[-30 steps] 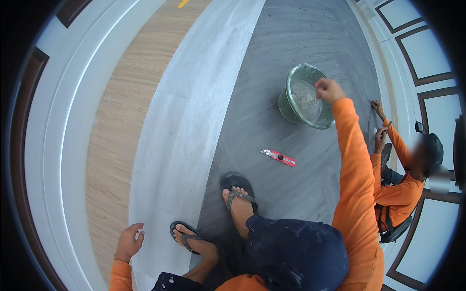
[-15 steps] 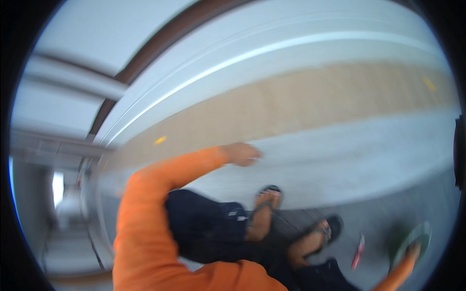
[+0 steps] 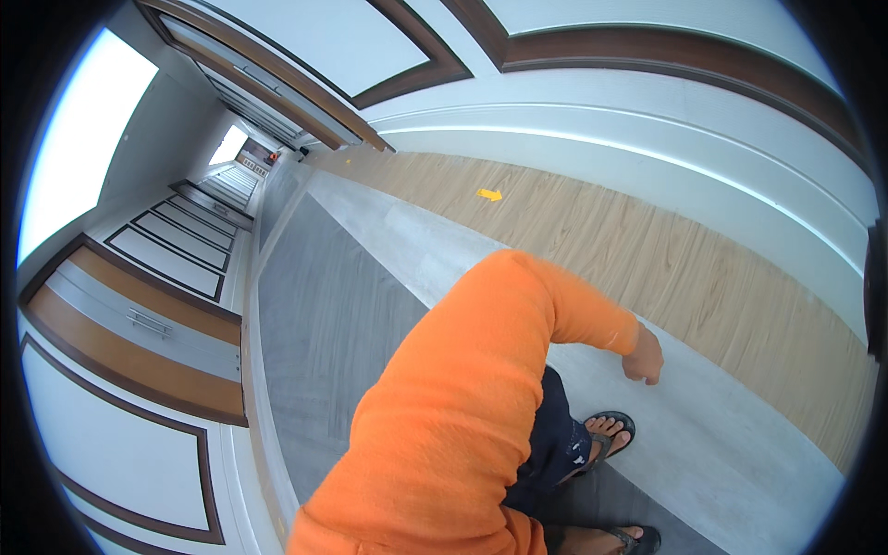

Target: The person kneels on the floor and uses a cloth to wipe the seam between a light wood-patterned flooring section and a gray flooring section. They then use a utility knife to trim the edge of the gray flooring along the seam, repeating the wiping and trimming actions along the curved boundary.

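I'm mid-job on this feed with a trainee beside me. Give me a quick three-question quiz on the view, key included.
1. True or false: the person's left hand is bare.
2. Fill in: the larger arrow on the wood-look floor strip is ____ in colour.
3. Which surface shows directly behind that hand: A, wood-look floor strip; B, pale grey strip; C, dark grey floor?

Key: 1, true; 2, yellow; 3, B.

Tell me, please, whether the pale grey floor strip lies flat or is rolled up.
Flat: the pale grey strip spreads beside the tan flooring, no roll showing.
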`<act>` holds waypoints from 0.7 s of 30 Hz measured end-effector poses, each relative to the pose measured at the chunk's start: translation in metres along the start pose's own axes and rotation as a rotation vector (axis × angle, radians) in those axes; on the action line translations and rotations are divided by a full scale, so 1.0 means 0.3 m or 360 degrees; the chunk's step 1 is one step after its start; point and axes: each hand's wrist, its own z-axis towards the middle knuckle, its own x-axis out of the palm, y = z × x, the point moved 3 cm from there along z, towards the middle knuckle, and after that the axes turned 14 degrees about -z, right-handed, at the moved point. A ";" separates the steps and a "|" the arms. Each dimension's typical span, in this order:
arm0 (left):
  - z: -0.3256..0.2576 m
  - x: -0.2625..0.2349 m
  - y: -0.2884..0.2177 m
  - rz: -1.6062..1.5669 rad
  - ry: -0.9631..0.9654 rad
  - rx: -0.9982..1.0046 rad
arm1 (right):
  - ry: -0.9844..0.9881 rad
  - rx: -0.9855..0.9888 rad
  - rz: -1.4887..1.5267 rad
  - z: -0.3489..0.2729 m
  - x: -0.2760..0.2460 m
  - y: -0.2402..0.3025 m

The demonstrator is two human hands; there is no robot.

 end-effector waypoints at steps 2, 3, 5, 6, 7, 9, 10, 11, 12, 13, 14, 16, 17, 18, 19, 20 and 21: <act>-0.008 -0.023 -0.002 0.0044 0.0007 0.0023 | 0.0005 0.0025 -0.0003 0.004 -0.009 -0.024; -0.009 -0.036 0.001 0.0081 0.0022 0.0016 | -0.0006 0.0039 0.0002 0.000 -0.017 -0.043; -0.010 -0.076 0.004 0.0040 -0.0087 -0.0012 | -0.0015 0.0065 0.0001 -0.010 -0.036 -0.076; -0.010 -0.098 0.010 0.0022 -0.0138 -0.0054 | -0.0023 0.0078 -0.0006 -0.019 -0.051 -0.092; -0.010 -0.112 0.017 0.0026 -0.0154 -0.0071 | -0.0030 0.0096 -0.0007 -0.025 -0.063 -0.105; -0.010 -0.138 0.037 0.0018 -0.0207 -0.0140 | -0.0051 0.0129 -0.0006 -0.044 -0.094 -0.133; -0.011 -0.144 0.044 0.0059 -0.0177 -0.0141 | -0.0065 0.0146 -0.0009 -0.056 -0.108 -0.147; -0.011 -0.151 0.050 0.0102 -0.0150 -0.0139 | -0.0077 0.0168 -0.0017 -0.069 -0.127 -0.165; -0.015 -0.157 0.056 0.0160 -0.0107 -0.0155 | -0.0088 0.0197 -0.0012 -0.079 -0.138 -0.184; -0.018 -0.167 0.056 0.0159 -0.0128 -0.0150 | -0.0111 0.0231 -0.0009 -0.090 -0.155 -0.208; -0.022 -0.177 0.054 0.0164 -0.0144 -0.0156 | -0.0134 0.0260 -0.0007 -0.097 -0.167 -0.234; -0.032 -0.193 0.046 0.0145 -0.0175 -0.0195 | -0.0195 0.0339 0.0001 -0.109 -0.200 -0.305; -0.036 -0.198 0.044 0.0112 -0.0194 -0.0228 | -0.0223 0.0375 0.0004 -0.115 -0.223 -0.349; -0.042 -0.199 0.047 0.0072 -0.0214 -0.0268 | -0.0249 0.0416 0.0013 -0.121 -0.250 -0.397; -0.047 -0.198 0.054 0.0108 -0.0186 -0.0304 | -0.0280 0.0470 0.0029 -0.125 -0.278 -0.446; -0.050 -0.184 0.059 0.0123 -0.0156 -0.0328 | -0.0320 0.0537 0.0042 -0.152 -0.326 -0.504; -0.041 -0.172 0.068 0.0148 -0.0129 -0.0334 | -0.0358 0.0611 0.0059 -0.180 -0.371 -0.559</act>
